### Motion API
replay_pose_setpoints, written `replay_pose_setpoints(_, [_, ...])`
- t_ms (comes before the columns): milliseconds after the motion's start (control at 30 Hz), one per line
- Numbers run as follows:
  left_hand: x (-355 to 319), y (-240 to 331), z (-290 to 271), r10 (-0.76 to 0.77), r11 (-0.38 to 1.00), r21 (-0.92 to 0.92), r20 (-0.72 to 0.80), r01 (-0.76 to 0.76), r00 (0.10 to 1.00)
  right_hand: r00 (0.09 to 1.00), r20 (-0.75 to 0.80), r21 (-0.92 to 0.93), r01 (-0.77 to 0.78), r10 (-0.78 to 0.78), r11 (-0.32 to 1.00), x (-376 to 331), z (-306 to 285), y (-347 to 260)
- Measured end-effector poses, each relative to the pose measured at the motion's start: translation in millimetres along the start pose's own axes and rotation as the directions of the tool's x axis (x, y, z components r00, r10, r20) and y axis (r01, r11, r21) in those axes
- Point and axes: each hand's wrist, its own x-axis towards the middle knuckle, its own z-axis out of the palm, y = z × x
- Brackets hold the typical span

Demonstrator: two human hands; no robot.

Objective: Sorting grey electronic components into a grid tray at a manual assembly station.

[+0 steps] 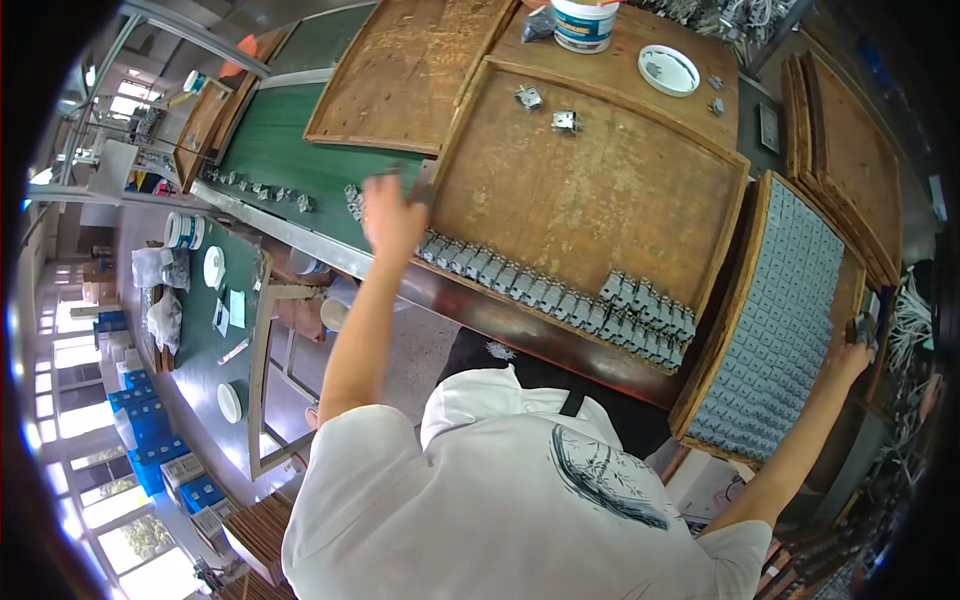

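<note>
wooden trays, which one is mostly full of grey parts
The tray just left of the right hand: grey parts cover most of it, unlike the mostly bare middle tray.

Blue boxes [150, 432] near windows [118, 550], white lid [229, 403] on green table [200, 365]

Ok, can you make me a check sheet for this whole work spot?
Surface: wooden tray; green surface at left.
Job's things: metal parts line the tray's near edge; two lie apart near its far edge. Right tray holds many rows.
Clutter: white bucket, round lid.
Grips: left grip blurred, contents unclear; right grip at a grey thing, hold unclear.
Cables: pale strands, maybe cables.
Surroundings: blue boxes, windows.
</note>
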Motion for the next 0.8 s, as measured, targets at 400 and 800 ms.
replay_pose_setpoints(400, [33,-39,25,-0.498,0.842,0.298,0.113,0.449,0.859,0.929,0.362,0.138,-0.129,0.071,0.982,-207,59,-5])
replay_pose_setpoints(800, [74,-83,34,-0.557,0.614,-0.605,0.123,0.507,0.822,0.939,0.309,0.196,-0.218,0.15,0.956,-250,44,-7])
